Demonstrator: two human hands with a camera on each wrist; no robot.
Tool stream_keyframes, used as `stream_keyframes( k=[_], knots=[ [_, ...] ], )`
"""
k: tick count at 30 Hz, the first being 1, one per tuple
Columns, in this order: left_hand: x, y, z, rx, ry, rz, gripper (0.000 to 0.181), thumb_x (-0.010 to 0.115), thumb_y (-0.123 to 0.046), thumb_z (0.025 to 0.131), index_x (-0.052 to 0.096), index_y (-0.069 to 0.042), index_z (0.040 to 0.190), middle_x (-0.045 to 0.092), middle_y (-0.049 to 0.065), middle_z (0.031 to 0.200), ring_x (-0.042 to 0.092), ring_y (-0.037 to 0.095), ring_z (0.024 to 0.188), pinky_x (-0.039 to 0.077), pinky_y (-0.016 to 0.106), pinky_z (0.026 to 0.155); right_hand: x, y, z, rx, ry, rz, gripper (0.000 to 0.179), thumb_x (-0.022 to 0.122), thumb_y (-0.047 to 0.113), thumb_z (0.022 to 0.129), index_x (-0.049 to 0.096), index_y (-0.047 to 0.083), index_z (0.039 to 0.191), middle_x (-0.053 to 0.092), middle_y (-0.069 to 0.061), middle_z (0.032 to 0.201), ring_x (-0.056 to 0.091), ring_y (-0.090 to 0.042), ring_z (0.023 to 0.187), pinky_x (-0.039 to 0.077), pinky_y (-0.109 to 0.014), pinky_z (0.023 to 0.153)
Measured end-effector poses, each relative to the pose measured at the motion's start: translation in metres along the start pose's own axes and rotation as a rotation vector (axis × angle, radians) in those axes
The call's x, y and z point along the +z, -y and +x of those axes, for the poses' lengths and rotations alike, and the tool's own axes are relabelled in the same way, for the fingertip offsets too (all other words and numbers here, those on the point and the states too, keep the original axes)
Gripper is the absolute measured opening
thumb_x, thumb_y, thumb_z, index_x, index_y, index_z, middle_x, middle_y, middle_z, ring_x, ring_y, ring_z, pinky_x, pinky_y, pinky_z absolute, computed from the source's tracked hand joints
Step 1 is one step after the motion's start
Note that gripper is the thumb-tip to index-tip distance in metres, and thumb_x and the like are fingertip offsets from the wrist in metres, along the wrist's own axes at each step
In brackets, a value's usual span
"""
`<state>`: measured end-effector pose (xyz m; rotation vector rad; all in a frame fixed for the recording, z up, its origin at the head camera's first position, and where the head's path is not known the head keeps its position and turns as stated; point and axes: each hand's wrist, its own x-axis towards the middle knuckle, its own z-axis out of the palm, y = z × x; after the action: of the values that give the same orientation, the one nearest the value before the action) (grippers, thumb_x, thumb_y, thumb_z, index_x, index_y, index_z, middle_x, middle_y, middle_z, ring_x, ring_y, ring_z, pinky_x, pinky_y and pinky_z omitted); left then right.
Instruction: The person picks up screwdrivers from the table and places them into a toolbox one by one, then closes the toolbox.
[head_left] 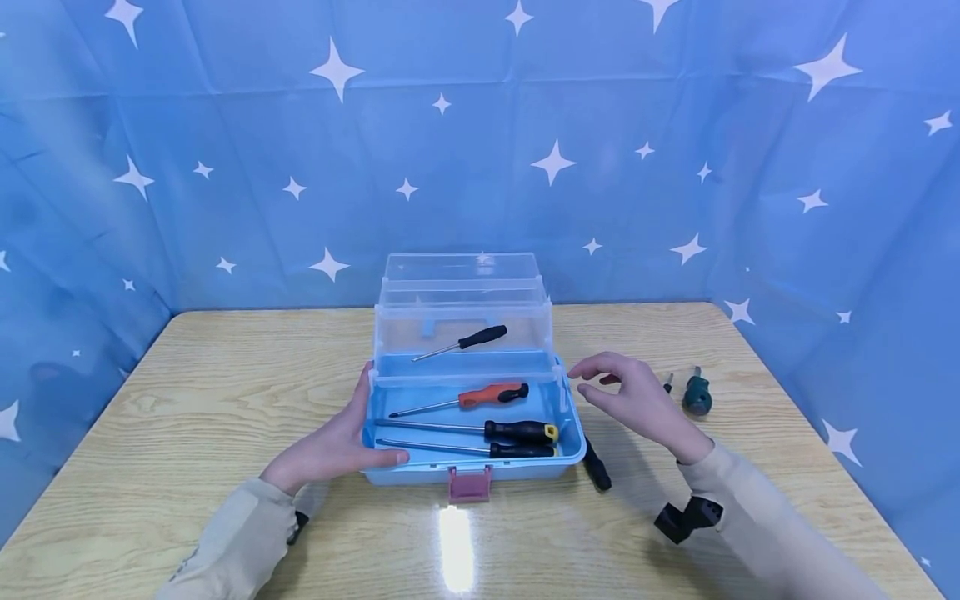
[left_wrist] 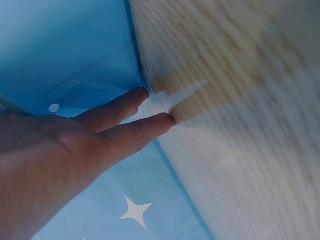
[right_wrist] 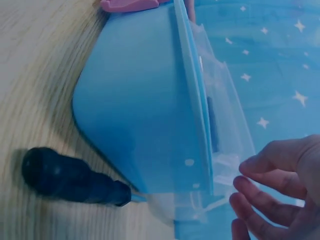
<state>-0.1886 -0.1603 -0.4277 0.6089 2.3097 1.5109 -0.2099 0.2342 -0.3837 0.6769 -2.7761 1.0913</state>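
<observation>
A light-blue toolbox (head_left: 390, 477) stands with its clear lid (head_left: 461, 292) raised at the back. Inside lie an orange screwdriver (head_left: 491, 396) and two long black-handled screwdrivers with yellow ends (head_left: 522, 432). A thinner black screwdriver (head_left: 483, 337) shows higher up, towards the lid. My left hand (head_left: 337, 446) grips the box's left side, thumb over the front rim and fingers (left_wrist: 137, 134) along the outside. My right hand (head_left: 633, 396) hovers beside the box's right back corner, fingers loosely bent and holding nothing; in the right wrist view the fingers (right_wrist: 265, 202) appear near the clear lid.
A black-handled screwdriver (head_left: 597, 465) lies on the table (head_left: 202, 392) against the box's right side. Farther right are a stubby green screwdriver (head_left: 697, 394) and a small dark tip (head_left: 668, 383) partly behind the right hand. A pink latch (head_left: 469, 485) hangs at the front.
</observation>
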Motion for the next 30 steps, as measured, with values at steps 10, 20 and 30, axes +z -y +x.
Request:
stream_keyframes(
  k=[10, 20, 30],
  knots=[
    [0.0, 0.0, 0.0, 0.007, 0.003, -0.009, 0.123, 0.079, -0.028, 0.081, -0.023, -0.022, 0.151, 0.001, 0.021, 0.157, 0.012, 0.048, 0.14, 0.023, 0.065, 0.104, 0.004, -0.01, -0.01, 0.061, 0.067, 0.02, 0.019, 0.065, 0.002, 0.09, 0.069, 0.001, 0.109, 0.067, -0.01, 0.108, 0.063, -0.026, 0.094, 0.052, -0.042, 0.078],
    [0.0, -0.002, 0.0, -0.012, 0.006, -0.009, 0.124, 0.079, -0.028, 0.081, -0.024, -0.021, 0.15, -0.001, 0.022, 0.157, 0.008, 0.048, 0.141, 0.02, 0.066, 0.105, 0.008, -0.02, -0.018, 0.072, 0.115, 0.054, 0.021, 0.065, 0.002, 0.089, 0.067, -0.002, 0.11, 0.066, -0.014, 0.108, 0.063, -0.025, 0.091, 0.054, -0.035, 0.074],
    [-0.001, -0.001, 0.0, -0.014, 0.009, -0.026, 0.124, 0.079, -0.027, 0.081, -0.024, -0.022, 0.15, -0.002, 0.02, 0.158, 0.008, 0.046, 0.141, 0.019, 0.065, 0.106, 0.019, -0.03, -0.025, 0.055, 0.207, 0.021, 0.022, 0.066, 0.005, 0.089, 0.066, -0.003, 0.109, 0.066, -0.005, 0.095, 0.062, -0.017, 0.081, 0.053, -0.028, 0.068]
  ],
)
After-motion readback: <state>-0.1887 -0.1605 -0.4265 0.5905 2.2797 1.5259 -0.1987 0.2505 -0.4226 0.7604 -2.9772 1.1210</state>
